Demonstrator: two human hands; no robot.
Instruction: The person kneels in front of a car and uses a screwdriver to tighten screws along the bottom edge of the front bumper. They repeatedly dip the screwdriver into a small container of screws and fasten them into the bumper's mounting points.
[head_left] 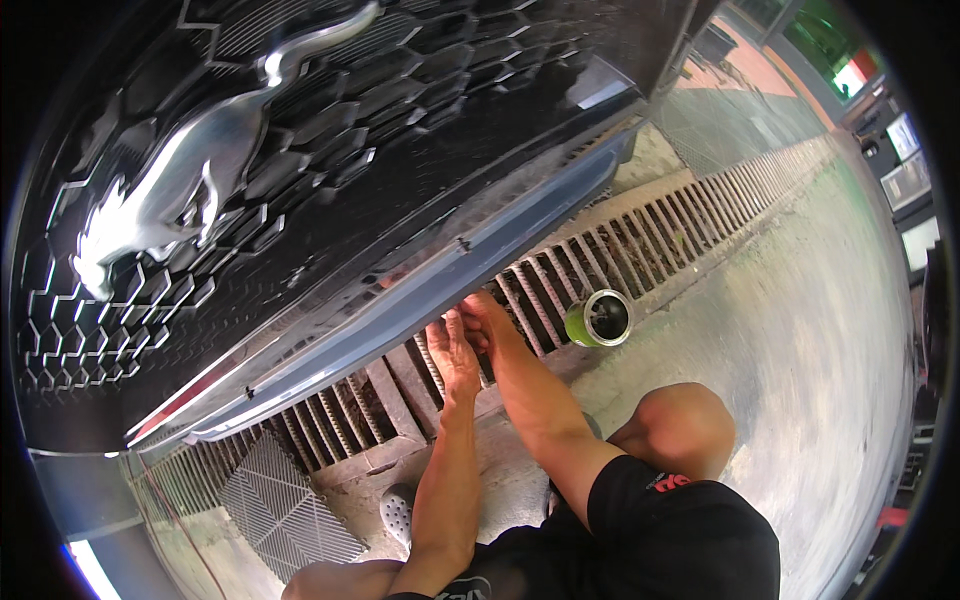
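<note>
Black bumper (400, 290) edge meets both hands: left hand (455, 350) and right hand (482, 315) reach beneath it, grips hidden; green can (597, 319) stands on drain grate (640, 235).

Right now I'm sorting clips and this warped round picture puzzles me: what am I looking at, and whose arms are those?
It is one view from a wide fisheye camera worn on a person's head, looking down, so straight edges bend. The arms are the wearer's own. The person squats before a car's black honeycomb grille bearing a chrome horse emblem. The left hand and right hand reach under the bumper's lower edge; what they hold is hidden. Below lies a floor drain grate, with a green can resting on it.
</note>
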